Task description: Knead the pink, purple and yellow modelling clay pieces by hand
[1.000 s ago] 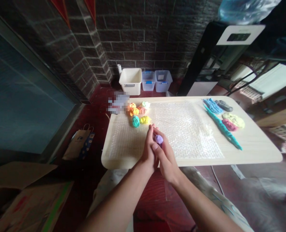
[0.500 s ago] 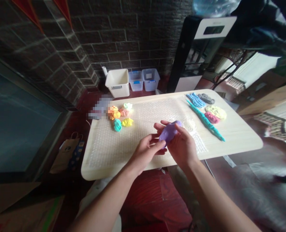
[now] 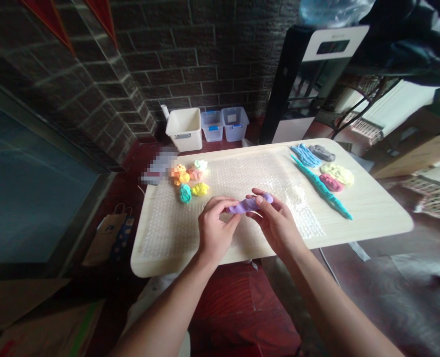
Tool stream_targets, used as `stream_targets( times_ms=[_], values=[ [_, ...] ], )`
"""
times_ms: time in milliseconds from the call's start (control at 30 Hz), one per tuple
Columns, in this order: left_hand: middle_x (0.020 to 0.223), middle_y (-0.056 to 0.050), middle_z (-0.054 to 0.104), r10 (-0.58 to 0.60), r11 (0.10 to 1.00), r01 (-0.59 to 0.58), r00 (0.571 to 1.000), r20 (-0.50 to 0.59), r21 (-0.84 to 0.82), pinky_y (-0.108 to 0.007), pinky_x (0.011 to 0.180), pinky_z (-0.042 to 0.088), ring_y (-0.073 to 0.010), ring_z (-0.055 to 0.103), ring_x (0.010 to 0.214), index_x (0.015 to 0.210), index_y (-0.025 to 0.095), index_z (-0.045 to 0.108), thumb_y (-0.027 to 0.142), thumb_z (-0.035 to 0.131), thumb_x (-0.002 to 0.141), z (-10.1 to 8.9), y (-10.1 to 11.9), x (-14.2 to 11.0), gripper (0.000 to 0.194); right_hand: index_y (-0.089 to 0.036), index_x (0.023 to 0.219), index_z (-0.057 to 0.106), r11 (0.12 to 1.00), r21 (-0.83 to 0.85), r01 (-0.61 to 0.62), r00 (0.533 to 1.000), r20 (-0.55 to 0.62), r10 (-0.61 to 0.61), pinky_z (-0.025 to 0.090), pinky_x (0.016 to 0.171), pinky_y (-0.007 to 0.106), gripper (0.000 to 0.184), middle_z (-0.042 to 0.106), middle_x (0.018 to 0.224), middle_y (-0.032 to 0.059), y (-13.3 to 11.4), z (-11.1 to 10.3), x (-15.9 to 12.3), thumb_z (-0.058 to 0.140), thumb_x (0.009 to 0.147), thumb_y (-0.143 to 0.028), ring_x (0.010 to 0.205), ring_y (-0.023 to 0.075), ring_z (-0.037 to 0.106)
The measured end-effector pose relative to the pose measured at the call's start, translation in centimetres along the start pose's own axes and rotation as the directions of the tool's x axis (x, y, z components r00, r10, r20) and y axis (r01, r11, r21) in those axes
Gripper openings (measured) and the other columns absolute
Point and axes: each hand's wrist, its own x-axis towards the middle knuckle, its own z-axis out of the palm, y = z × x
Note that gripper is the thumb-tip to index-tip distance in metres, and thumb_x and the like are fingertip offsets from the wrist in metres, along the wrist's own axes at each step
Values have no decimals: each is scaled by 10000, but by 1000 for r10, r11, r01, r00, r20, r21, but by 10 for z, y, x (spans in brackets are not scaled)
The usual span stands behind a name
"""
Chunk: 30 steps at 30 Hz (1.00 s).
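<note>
A soft purple lump of modelling clay (image 3: 247, 205), stretched into a short thick roll, is held level above the table between both hands. My left hand (image 3: 217, 223) pinches its left end between thumb and fingers. At the other end, my right hand (image 3: 276, 218) grips it, thumb on top and fingers behind and beneath. Under the hands lies a sheet of bubble wrap (image 3: 175, 233). To the left on the wrap sit a green clay lump (image 3: 185, 193), a yellow one (image 3: 200, 189), an orange one (image 3: 183, 177) and a whitish one (image 3: 201, 164).
On the table's right side lie a long teal clay roll (image 3: 322, 187), blue clay (image 3: 306, 155), grey clay (image 3: 323, 152), pink clay (image 3: 331, 182) and pale yellow clay (image 3: 339, 173). Behind the pale wooden table (image 3: 376, 218) stand a white basket (image 3: 184, 130), plastic bins (image 3: 235, 124) and a water dispenser (image 3: 290, 84).
The hands were pressed together around the purple clay, then opened with it flattened and tilted. Now they hold it by its two ends as a narrower, level roll. The view has shifted.
</note>
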Motion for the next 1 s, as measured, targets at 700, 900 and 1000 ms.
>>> stream_targets(
  times_ms=[700, 900, 1000],
  values=[
    [836, -52, 774, -327, 856, 397, 912, 247, -331, -258, 716, 585, -140, 712, 710, 921, 131, 763, 316, 895, 757, 1, -6, 7, 280, -249, 1191, 696, 996, -47, 78, 993, 93, -73, 576, 822, 371, 616, 772, 878, -6, 10, -12, 9, 1003, 657, -235, 789, 173, 711],
    [941, -63, 787, -319, 826, 404, 910, 265, -393, -292, 778, 629, -163, 751, 793, 997, 147, 736, 348, 896, 774, 2, -4, 6, 340, -246, 1142, 740, 994, -59, 90, 994, 74, -85, 545, 771, 332, 595, 729, 814, -30, 7, -14, 9, 1019, 616, -243, 751, 151, 661],
    [986, -85, 797, -308, 846, 377, 923, 231, -378, -305, 784, 638, -168, 764, 781, 1048, 143, 747, 383, 871, 813, 2, -8, 7, 358, -253, 1094, 777, 995, -56, 86, 995, 50, -83, 553, 775, 331, 494, 730, 866, -12, 3, -14, 9, 999, 657, -318, 792, 157, 660]
  ],
)
